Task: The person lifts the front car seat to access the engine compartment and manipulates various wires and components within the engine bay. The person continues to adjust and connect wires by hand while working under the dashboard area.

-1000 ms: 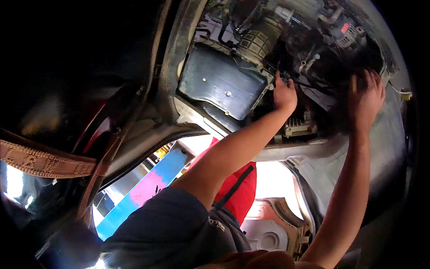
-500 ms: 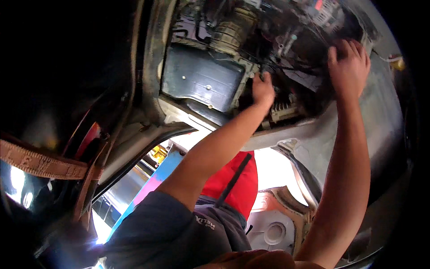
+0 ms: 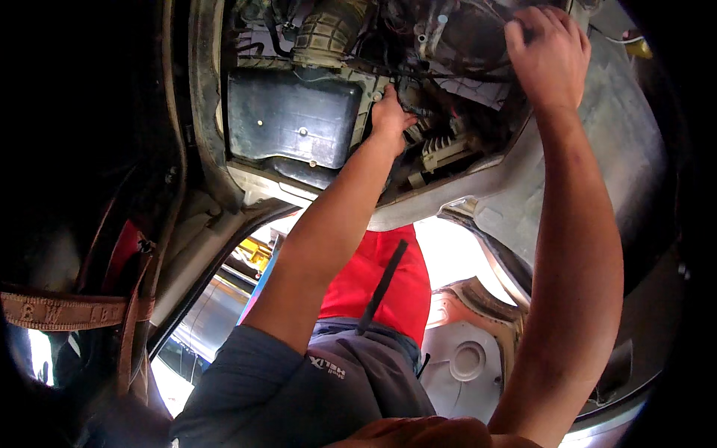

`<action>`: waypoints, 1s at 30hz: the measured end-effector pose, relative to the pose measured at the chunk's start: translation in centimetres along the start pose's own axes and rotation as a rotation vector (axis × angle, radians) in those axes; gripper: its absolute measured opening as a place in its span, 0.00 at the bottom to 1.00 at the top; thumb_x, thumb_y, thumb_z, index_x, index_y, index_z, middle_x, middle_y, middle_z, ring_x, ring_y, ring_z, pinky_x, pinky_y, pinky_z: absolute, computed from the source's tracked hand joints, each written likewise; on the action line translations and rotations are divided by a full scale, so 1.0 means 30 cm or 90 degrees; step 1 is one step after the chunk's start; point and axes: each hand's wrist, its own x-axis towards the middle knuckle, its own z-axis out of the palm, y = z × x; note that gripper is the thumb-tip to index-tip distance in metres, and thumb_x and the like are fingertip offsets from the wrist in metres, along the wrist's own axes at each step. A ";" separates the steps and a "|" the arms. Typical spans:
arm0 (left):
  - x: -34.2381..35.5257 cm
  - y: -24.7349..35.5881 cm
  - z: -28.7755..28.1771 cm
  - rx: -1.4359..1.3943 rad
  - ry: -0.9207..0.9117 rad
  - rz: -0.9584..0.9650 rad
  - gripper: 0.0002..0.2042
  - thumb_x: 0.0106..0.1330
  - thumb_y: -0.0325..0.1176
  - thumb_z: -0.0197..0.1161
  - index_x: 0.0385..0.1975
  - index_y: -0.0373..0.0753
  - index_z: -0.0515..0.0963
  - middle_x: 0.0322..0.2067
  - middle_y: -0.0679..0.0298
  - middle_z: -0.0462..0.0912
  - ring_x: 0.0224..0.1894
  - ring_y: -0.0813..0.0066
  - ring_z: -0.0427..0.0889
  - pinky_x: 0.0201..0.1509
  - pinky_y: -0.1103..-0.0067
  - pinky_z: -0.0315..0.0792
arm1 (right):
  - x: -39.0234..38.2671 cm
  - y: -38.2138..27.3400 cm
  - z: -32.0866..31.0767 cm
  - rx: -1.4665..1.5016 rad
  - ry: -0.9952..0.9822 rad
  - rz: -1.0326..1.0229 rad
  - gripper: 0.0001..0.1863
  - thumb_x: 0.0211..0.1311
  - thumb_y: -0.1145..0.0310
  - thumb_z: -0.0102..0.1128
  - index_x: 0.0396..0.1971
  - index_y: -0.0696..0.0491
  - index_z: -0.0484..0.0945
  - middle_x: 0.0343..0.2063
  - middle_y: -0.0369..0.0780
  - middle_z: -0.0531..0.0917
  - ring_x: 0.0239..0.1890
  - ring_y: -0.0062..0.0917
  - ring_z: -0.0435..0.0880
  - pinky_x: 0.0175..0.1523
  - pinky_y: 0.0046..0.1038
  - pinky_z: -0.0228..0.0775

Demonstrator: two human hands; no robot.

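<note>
An engine bay under a car seat opening fills the upper middle. My left hand [image 3: 390,119] is down beside the black plastic cover [image 3: 291,112], close to dark cables and hoses [image 3: 418,97]. Its thumb points up and a finger stretches to the right, apart from the thumb; the other fingers are partly hidden. My right hand [image 3: 551,60] is at the bay's far right edge, its fingers bent over something dark that they cover. A ribbed air hose [image 3: 326,33] rises behind the cover.
A finned metal part [image 3: 447,151] sits right of my left hand, inside the bay's pale metal rim [image 3: 441,187]. A brown woven strap [image 3: 67,310] hangs at the left. A yellow item [image 3: 639,48] lies at the far right.
The view has shifted, so the bay sits further left and higher. My left hand has come off the dark cables, its fingers spreading. My right hand stays bent at the right edge.
</note>
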 end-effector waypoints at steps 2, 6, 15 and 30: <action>0.009 -0.005 -0.007 -0.024 -0.008 -0.008 0.26 0.76 0.50 0.48 0.57 0.30 0.68 0.49 0.53 0.74 0.43 0.58 0.81 0.46 0.67 0.78 | -0.009 0.005 0.005 0.000 -0.002 0.000 0.06 0.47 0.70 0.63 0.24 0.56 0.80 0.31 0.42 0.81 0.50 0.40 0.76 0.61 0.43 0.63; 0.045 -0.019 -0.020 -0.106 -0.029 -0.032 0.17 0.76 0.42 0.50 0.51 0.32 0.69 0.49 0.54 0.73 0.42 0.55 0.82 0.43 0.66 0.81 | -0.008 0.002 0.007 0.010 -0.008 -0.003 0.06 0.48 0.70 0.63 0.25 0.56 0.79 0.32 0.43 0.81 0.50 0.40 0.76 0.62 0.44 0.62; 0.052 -0.013 -0.021 -0.045 -0.074 -0.067 0.16 0.76 0.38 0.53 0.56 0.36 0.69 0.52 0.56 0.75 0.44 0.59 0.85 0.35 0.73 0.80 | -0.033 0.140 0.089 -0.153 -0.072 -0.047 0.12 0.60 0.55 0.59 0.38 0.43 0.85 0.46 0.32 0.85 0.56 0.30 0.78 0.65 0.39 0.62; 0.045 -0.028 -0.019 0.111 -0.090 0.055 0.12 0.71 0.42 0.59 0.39 0.39 0.78 0.33 0.66 0.83 0.36 0.74 0.73 0.48 0.73 0.66 | -0.020 0.141 0.088 -0.131 -0.097 -0.061 0.12 0.61 0.54 0.58 0.38 0.41 0.85 0.43 0.31 0.85 0.52 0.32 0.79 0.60 0.37 0.66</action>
